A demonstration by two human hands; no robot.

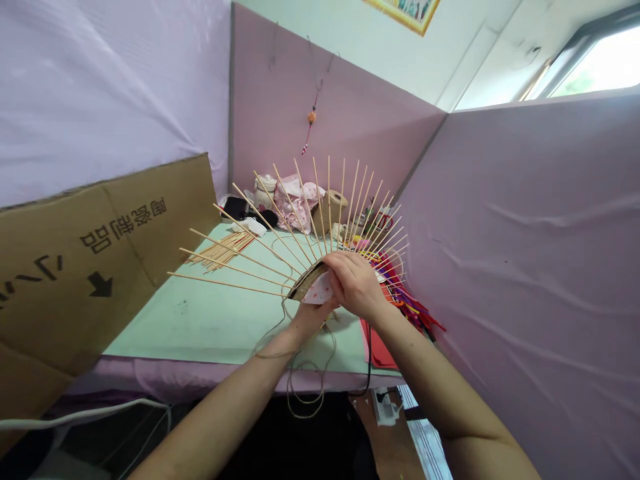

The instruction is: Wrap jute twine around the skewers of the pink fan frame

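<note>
Held up over the table is a fan-shaped piece [318, 291] with a pink-dotted white face and a brown corrugated edge. Many thin wooden sticks [280, 220] spread out from that edge like rays. My right hand [354, 283] grips its top edge, fingers curled over the rim. From below, my left hand [313, 317] holds the bottom; its fingers are mostly hidden behind the piece and the right hand. A thin twine [300, 393] hangs in loose loops from the piece, passing over my left forearm and down past the table edge.
A bundle of loose sticks [220, 251] lies on the pale green table [200, 320]. Behind stand a twine spool [337, 200], a pink dotted cloth [295, 203] and a white jar [265, 190]. Colourful pipe cleaners [413, 310] and red sheets [383, 350] lie right; a cardboard panel [115, 247] stands left.
</note>
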